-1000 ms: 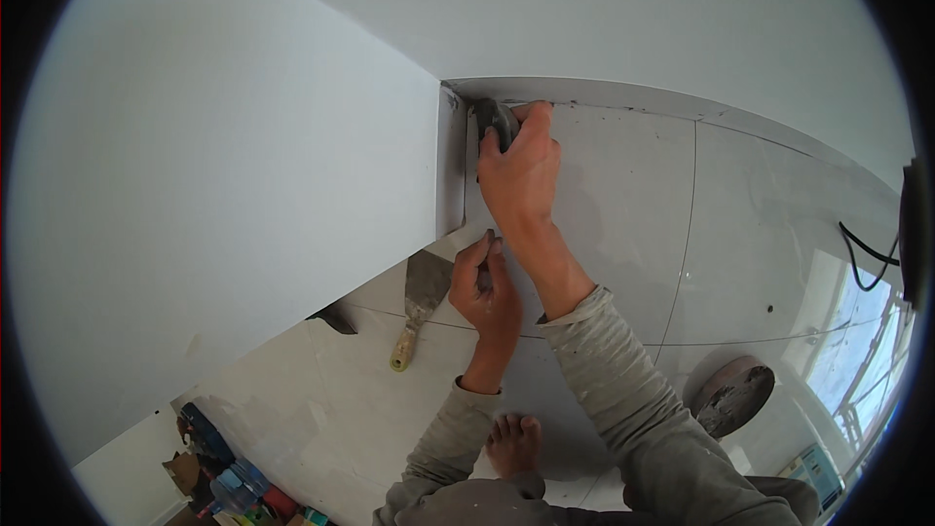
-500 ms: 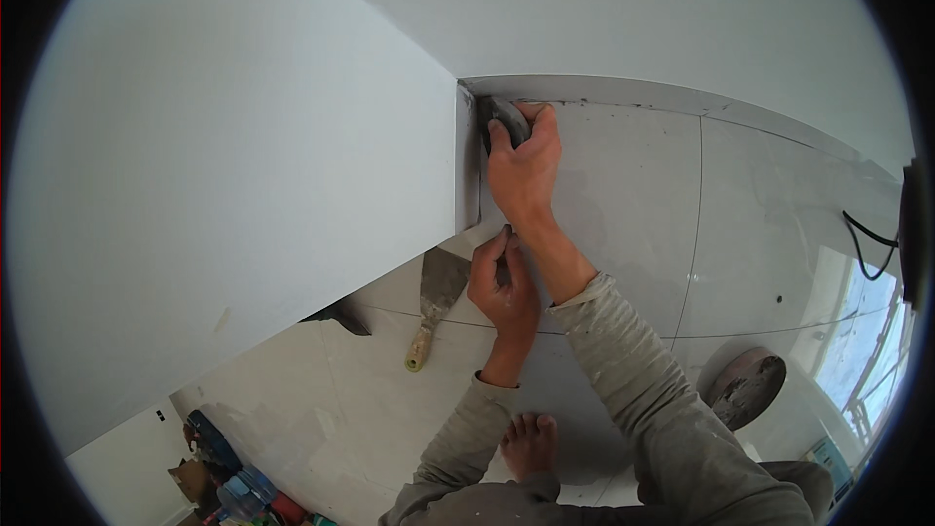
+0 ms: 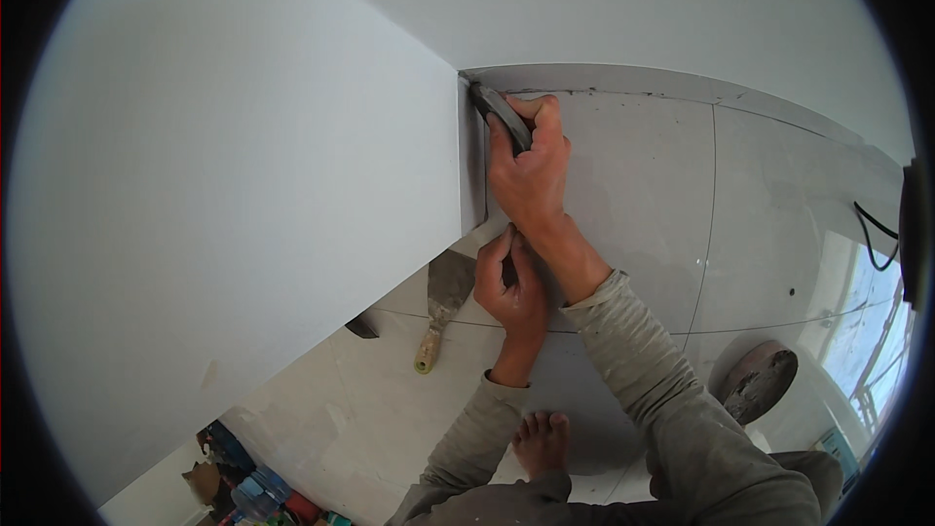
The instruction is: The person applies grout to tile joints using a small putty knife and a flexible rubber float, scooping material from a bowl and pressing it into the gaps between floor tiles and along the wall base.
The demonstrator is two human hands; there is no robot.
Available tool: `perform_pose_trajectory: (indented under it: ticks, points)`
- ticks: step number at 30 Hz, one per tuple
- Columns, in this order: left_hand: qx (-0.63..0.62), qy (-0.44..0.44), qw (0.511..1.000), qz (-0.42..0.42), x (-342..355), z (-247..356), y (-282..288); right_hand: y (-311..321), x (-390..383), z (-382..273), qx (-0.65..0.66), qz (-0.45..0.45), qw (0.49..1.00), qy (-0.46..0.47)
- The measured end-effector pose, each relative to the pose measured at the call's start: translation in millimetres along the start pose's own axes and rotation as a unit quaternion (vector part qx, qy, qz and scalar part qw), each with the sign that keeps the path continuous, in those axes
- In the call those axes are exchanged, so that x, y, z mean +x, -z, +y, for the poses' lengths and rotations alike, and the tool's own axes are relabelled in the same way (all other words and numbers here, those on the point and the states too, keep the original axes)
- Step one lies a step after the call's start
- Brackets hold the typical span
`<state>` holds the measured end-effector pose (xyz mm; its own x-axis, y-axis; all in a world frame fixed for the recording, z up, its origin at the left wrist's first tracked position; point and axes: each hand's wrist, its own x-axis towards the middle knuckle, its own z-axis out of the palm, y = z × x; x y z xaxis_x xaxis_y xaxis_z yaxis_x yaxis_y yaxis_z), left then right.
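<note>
My right hand point(image 3: 534, 175) grips a dark grey, curved piece like a rubber pad point(image 3: 504, 120), whose exact kind I cannot make out. Its far end touches the corner where two grey skirting boards point(image 3: 473, 166) meet above the tiles. Close below the right wrist, my left hand point(image 3: 516, 302) is closed in a pinch, thumb and forefinger together. Whatever may be between those fingertips is too small to tell. Beside the left hand, a scraper point(image 3: 450, 287) with a wide, stained blade and a pale, dirty handle lies on the floor.
A white wall panel point(image 3: 243, 185) juts in from the left. At the right lies a round, shallow container point(image 3: 760, 385) with dark residue, and a black cable point(image 3: 874, 239) is beyond it. Mixed items, including blue bottles point(image 3: 255, 497), crowd the lower left. My bare foot point(image 3: 542, 443) stands on the tiles.
The dark piece has turned in my right hand, so that it points more narrowly into the corner. My left hand keeps its pinch near the right wrist. The whole view has shifted slightly.
</note>
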<state>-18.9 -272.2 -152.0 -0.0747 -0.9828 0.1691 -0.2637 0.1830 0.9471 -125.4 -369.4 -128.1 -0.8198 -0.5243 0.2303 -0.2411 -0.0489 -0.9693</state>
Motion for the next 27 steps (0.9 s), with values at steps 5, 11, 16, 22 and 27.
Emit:
perform_pose_trajectory:
  ticks: [5, 11, 16, 22, 27]
  points:
    - [0.023, -0.004, 1.000, -0.013, 0.0, 0.2, 6.0, 17.2, 4.8, -3.0, -0.029, -0.030, 0.999, 0.005]
    - [0.002, 0.025, 0.999, -0.029, -3.2, 2.1, 6.5, 29.3, -1.4, -21.8, -0.053, -0.034, 0.989, -0.130]
    - [-0.008, 0.032, 0.999, -0.031, -3.0, 4.3, 6.5, 11.6, 5.5, -19.7, -0.052, -0.011, 0.985, -0.162]
    - [0.032, 0.032, 0.998, -0.033, -2.6, 9.2, 4.3, -3.8, 5.2, -20.2, -0.031, 0.032, 0.981, -0.189]
    - [-0.023, 0.056, 0.998, -0.003, -1.9, 5.3, 0.1, -0.4, 5.3, -14.7, 0.039, 0.039, 0.987, -0.153]
